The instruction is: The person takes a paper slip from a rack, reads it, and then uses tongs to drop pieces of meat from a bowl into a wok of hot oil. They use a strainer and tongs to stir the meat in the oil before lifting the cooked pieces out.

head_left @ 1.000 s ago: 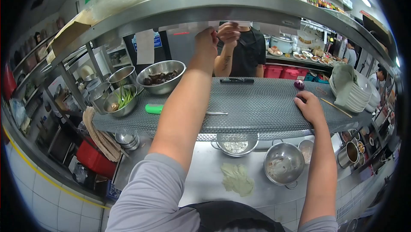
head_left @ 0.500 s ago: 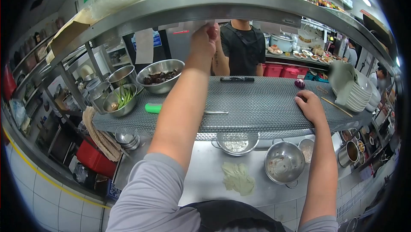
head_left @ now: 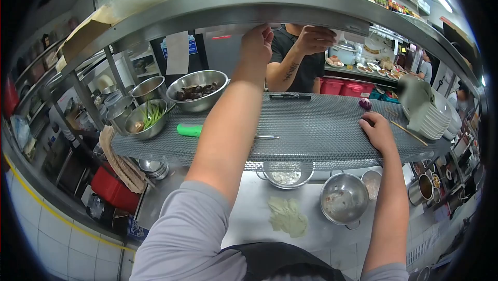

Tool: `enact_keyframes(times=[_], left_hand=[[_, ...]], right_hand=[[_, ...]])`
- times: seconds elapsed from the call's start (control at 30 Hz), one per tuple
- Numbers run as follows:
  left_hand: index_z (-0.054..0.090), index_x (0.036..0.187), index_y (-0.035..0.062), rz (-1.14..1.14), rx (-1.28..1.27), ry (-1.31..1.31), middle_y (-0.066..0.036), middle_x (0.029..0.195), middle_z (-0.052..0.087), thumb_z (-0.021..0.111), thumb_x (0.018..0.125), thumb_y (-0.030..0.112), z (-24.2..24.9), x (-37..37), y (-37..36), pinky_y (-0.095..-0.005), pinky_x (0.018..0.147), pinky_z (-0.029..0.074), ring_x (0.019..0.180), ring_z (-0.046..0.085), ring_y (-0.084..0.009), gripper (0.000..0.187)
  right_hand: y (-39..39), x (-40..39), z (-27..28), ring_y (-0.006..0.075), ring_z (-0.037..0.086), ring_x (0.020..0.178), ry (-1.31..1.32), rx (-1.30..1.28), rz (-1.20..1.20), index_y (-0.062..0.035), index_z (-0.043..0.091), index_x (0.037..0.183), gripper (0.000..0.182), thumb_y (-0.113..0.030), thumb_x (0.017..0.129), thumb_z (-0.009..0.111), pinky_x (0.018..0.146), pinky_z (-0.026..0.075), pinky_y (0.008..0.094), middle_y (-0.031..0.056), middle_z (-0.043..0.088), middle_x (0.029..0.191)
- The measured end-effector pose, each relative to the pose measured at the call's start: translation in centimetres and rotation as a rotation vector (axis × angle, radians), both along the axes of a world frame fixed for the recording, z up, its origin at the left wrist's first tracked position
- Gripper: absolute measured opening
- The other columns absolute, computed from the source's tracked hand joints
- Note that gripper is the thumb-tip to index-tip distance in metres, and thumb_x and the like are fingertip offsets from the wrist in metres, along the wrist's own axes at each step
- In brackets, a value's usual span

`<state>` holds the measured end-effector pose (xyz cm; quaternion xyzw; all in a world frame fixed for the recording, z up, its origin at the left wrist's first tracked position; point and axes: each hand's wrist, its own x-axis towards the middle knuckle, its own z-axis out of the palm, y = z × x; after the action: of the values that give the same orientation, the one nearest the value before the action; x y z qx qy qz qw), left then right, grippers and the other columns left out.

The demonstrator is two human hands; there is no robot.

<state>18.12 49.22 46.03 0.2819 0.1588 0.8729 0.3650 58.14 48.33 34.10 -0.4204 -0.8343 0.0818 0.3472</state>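
Observation:
My left hand [head_left: 257, 45] is raised to the underside of the steel overhead shelf [head_left: 218, 14], beside pale paper slips along its edge. Its fingers are curled closed, and what they pinch, if anything, is hidden. Low on the right, my right hand [head_left: 377, 131] rests on the grey textured mat [head_left: 321, 125] with loosely bent fingers and nothing visible in it. Just beyond it lies a small purple onion [head_left: 365, 104]. A thin wooden stick [head_left: 409, 133] is to its right. Under my left forearm is a green-handled tool [head_left: 189, 130] with a metal rod.
Across the counter, a person in black [head_left: 282, 47] raises a hand [head_left: 317, 39] near white paper at the shelf. Bowls of dark pieces [head_left: 199, 105] and green vegetables [head_left: 147, 134] stand left; stacked white dishes [head_left: 433, 120] right. Below are a colander [head_left: 344, 198] and a cloth [head_left: 287, 217].
My left hand has shifted slightly right along the shelf edge. The other person's hand has moved right, away from mine, to white paper. My right hand stays on the mat.

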Motion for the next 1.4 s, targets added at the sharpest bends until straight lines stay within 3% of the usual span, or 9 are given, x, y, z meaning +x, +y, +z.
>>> enact_keyframes(times=[0.2, 0.3, 0.37, 0.47, 0.6, 0.77, 1.1, 1.33, 1.4], left_hand=[[0.059, 0.101, 0.0072, -0.008, 0.028, 0.018, -0.006, 0.101, 0.060, 0.068, 0.083, 0.008, -1.1, -0.8, -1.2, -0.0322, 0.083, 0.047, 0.095, 0.057, -0.0164, 0.020], [0.050, 0.123, 0.0059, -0.080, 0.052, -0.002, -0.012, 0.121, 0.053, 0.063, 0.086, 0.019, -0.3, -0.4, -3.5, -0.0345, 0.084, 0.049, 0.099, 0.057, -0.0204, 0.041], [0.031, 0.141, 0.0042, -0.106, 0.083, -0.210, -0.016, 0.139, 0.035, 0.065, 0.082, 0.032, -0.1, -0.3, -4.8, -0.0374, 0.093, 0.046, 0.110, 0.051, -0.0271, 0.073], [0.017, 0.146, 0.0020, -0.020, 0.104, -0.099, -0.018, 0.144, 0.025, 0.065, 0.080, 0.035, -1.1, -1.7, -5.1, -0.0394, 0.097, 0.042, 0.111, 0.050, -0.0308, 0.089], [0.030, 0.137, 0.0016, 0.068, -0.015, -0.168, -0.019, 0.133, 0.039, 0.066, 0.079, 0.031, -0.6, -2.1, -6.1, -0.0408, 0.096, 0.043, 0.106, 0.053, -0.0300, 0.075], [0.048, 0.108, 0.0044, 0.046, -0.140, -0.018, -0.016, 0.101, 0.053, 0.065, 0.080, 0.024, -1.3, -2.3, -8.1, -0.0420, 0.093, 0.044, 0.095, 0.057, -0.0283, 0.039], [0.055, 0.104, 0.0009, -0.032, -0.225, 0.110, -0.018, 0.104, 0.059, 0.054, 0.088, 0.017, 0.6, 1.7, -12.0, -0.0417, 0.091, 0.048, 0.100, 0.060, -0.0291, 0.023], [0.058, 0.118, 0.0023, -0.390, -0.327, 0.477, -0.018, 0.106, 0.065, 0.056, 0.090, 0.021, -0.1, 8.2, -10.0, -0.0356, 0.089, 0.049, 0.096, 0.063, -0.0239, 0.034], [0.040, 0.140, 0.0081, -0.525, -0.343, 0.750, -0.019, 0.107, 0.065, 0.054, 0.092, 0.016, 0.1, 11.2, -9.3, -0.0375, 0.080, 0.053, 0.092, 0.065, -0.0268, 0.051]], right_hand=[[-0.2, 0.0, 0.2, 0.0333, 0.062, 0.106, -0.024, 0.021, -0.002, 0.0023, 0.067, 0.104, 0.033, -0.024, 0.085, 0.065, 0.094, 0.047, 0.0381, 0.0185, 0.066, 0.112], [0.2, 0.2, 0.0, 0.0334, 0.062, 0.106, -0.016, 0.026, 0.021, 0.0025, 0.067, 0.103, 0.032, -0.024, 0.085, 0.065, 0.094, 0.047, 0.0382, 0.0185, 0.066, 0.110], [0.2, 0.1, 0.0, 0.0333, 0.062, 0.105, -0.020, 0.027, 0.012, 0.0024, 0.067, 0.102, 0.031, -0.024, 0.085, 0.065, 0.093, 0.047, 0.0382, 0.0184, 0.067, 0.109], [-0.3, 0.0, 0.3, 0.0335, 0.062, 0.104, -0.029, 0.030, 0.009, 0.0022, 0.067, 0.101, 0.031, -0.024, 0.085, 0.065, 0.092, 0.047, 0.0385, 0.0183, 0.067, 0.108], [-0.2, 0.1, 0.2, 0.0336, 0.062, 0.103, -0.047, 0.066, 0.005, 0.0014, 0.068, 0.101, 0.031, -0.025, 0.085, 0.065, 0.092, 0.047, 0.0390, 0.0182, 0.067, 0.107], [-0.1, 0.1, 0.3, 0.0334, 0.061, 0.105, -0.091, 0.043, -0.024, -0.0003, 0.068, 0.102, 0.032, -0.028, 0.086, 0.063, 0.093, 0.047, 0.0398, 0.0164, 0.066, 0.111], [-0.2, -0.1, 0.1, 0.0309, 0.059, 0.110, -0.145, 0.024, -0.091, -0.0040, 0.068, 0.107, 0.035, -0.033, 0.088, 0.061, 0.095, 0.046, 0.0404, 0.0142, 0.064, 0.117], [-0.7, 0.0, 0.1, 0.0303, 0.059, 0.111, -0.131, 0.024, -0.114, -0.0041, 0.068, 0.107, 0.036, -0.034, 0.088, 0.061, 0.097, 0.045, 0.0399, 0.0139, 0.063, 0.118], [-0.7, 0.0, 0.1, 0.0296, 0.058, 0.112, -0.147, 0.023, -0.113, -0.0045, 0.068, 0.107, 0.037, -0.035, 0.088, 0.061, 0.098, 0.045, 0.0395, 0.0134, 0.064, 0.118]])
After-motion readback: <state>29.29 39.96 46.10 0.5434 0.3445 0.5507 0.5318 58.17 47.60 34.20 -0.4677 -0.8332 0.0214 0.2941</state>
